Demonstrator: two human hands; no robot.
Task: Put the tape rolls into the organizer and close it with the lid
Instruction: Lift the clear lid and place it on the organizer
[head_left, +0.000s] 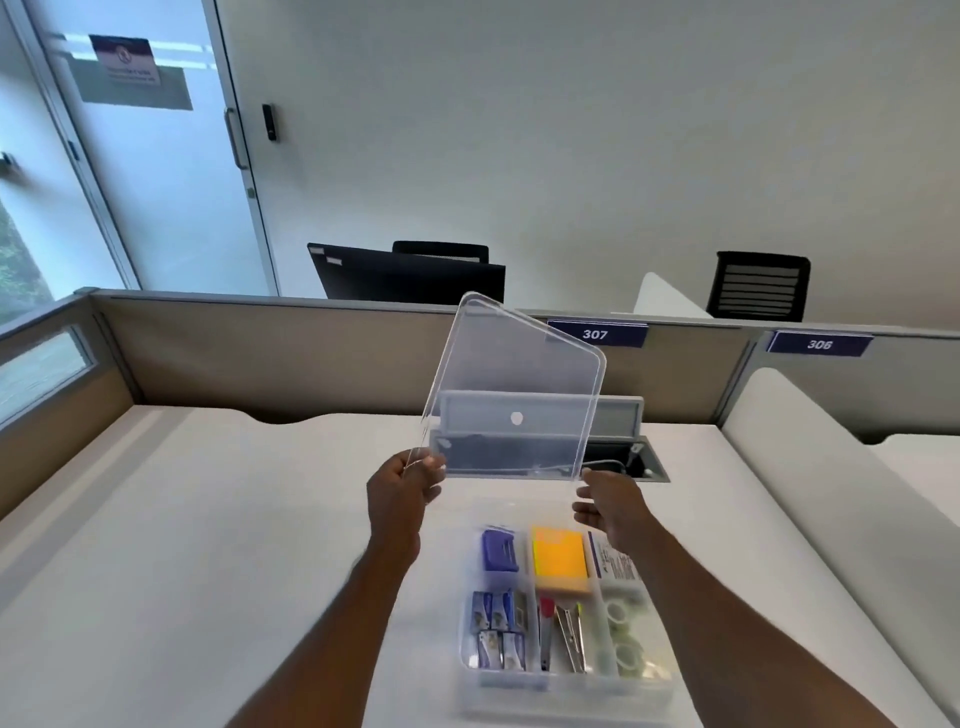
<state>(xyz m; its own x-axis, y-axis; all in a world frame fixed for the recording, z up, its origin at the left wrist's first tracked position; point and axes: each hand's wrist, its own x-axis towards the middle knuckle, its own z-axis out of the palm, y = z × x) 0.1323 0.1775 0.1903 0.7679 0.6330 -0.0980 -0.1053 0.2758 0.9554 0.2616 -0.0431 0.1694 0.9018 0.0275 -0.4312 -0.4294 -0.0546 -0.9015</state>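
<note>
White desk (218, 519) carries one clear plastic compartmented organizer (563, 686), uncovered, its right-hand bin holding what look like three clear tape rolls (626, 631). One clear rectangular lid (514, 384) hangs tilted above it, left hand (402, 491) pinching its near-left corner, right hand (610, 506) half-open touching its near-right corner.

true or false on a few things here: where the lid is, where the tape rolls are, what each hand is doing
1. The clear lid is held up in the air above the organizer. True.
2. The tape rolls lie loose on the desk. False: they sit in the organizer's right compartment.
3. The left hand grips the lid's lower left corner. True.
4. The right hand is picking up the yellow sticky notes. False: it is at the lid's lower right corner.
5. The organizer is closed. False: it is open.
</note>
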